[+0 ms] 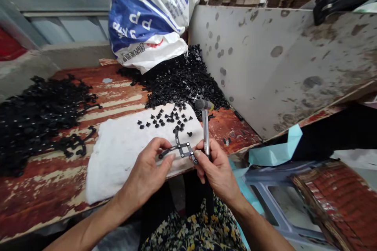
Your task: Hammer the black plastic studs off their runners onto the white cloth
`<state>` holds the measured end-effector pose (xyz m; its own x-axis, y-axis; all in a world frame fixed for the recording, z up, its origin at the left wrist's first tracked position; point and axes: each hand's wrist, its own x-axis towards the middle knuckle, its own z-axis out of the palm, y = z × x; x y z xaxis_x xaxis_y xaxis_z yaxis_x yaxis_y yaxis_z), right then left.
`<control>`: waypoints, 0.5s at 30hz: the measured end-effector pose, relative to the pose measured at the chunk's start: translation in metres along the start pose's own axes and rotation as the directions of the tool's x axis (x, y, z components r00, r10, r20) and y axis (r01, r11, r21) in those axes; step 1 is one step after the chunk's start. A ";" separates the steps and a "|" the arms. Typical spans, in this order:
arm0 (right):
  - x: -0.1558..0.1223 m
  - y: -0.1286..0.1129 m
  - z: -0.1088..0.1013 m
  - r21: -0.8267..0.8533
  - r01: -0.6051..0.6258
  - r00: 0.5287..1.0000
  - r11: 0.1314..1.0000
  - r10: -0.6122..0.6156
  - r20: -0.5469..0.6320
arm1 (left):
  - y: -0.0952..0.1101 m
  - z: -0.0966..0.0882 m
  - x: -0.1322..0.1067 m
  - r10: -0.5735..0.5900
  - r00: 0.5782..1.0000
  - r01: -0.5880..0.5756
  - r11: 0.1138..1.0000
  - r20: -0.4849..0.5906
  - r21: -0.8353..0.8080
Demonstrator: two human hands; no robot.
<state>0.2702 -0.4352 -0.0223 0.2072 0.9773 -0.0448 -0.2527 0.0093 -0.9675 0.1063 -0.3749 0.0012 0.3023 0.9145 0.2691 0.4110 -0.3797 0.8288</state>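
Note:
Between my hands is a small black jointed linkage [185, 150] with silvery rivets and two curved arms. The thumb and fingers of my left hand [149, 170] are closed on its left side. My right hand [218, 170] grips a hammer [205, 125] with a shiny metal shaft, standing upright with its dark head up; the dark lower handle runs down below the hand. The right thumb and fingertips also pinch the linkage's right end. Beneath lies a folded white cloth [114, 145], with several small black mushroom-shaped pieces [159, 119] scattered over its far part.
A large heap of small black parts [182, 76] lies behind the cloth, under a white and blue sack [147, 19]. More black linkages [38, 121] are piled on the left of the worn red table [114, 94]. A stained pale board [265, 55] walls the right; a plastic crate [273, 188] stands below.

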 end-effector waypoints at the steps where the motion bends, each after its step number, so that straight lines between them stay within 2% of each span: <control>1: -0.002 0.001 -0.001 -0.051 0.017 0.999 0.999 -0.016 0.029 | 0.000 -0.005 -0.005 0.099 0.995 -0.102 0.986 0.027 0.132; 2: -0.003 0.002 -0.002 -0.096 0.034 0.997 0.995 -0.027 0.076 | 0.002 -0.009 -0.008 0.210 0.975 -0.220 0.941 0.068 0.256; 4: -0.006 0.002 -0.002 -0.150 0.051 0.983 0.987 -0.022 0.185 | 0.006 -0.018 -0.010 0.370 0.902 -0.432 0.801 0.223 0.415; 6: -0.007 0.002 0.001 -0.166 0.050 0.968 0.985 -0.007 0.249 | 0.010 -0.024 -0.008 0.383 0.816 -0.561 0.705 0.432 0.434; 8: -0.006 0.002 0.003 -0.169 0.048 0.967 0.984 -0.004 0.255 | 0.009 -0.026 -0.004 0.325 0.765 -0.593 0.693 0.556 0.410; 15: 0.010 -0.001 -0.001 -0.158 -0.031 0.958 0.987 0.074 0.277 | 0.000 -0.017 0.005 0.248 0.736 -0.558 0.749 0.630 0.356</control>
<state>0.2738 -0.4258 -0.0224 -0.0823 0.9956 -0.0455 -0.1064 -0.0542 -0.9928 0.0935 -0.3685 0.0110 0.8663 0.4905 0.0946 0.4459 -0.8447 0.2962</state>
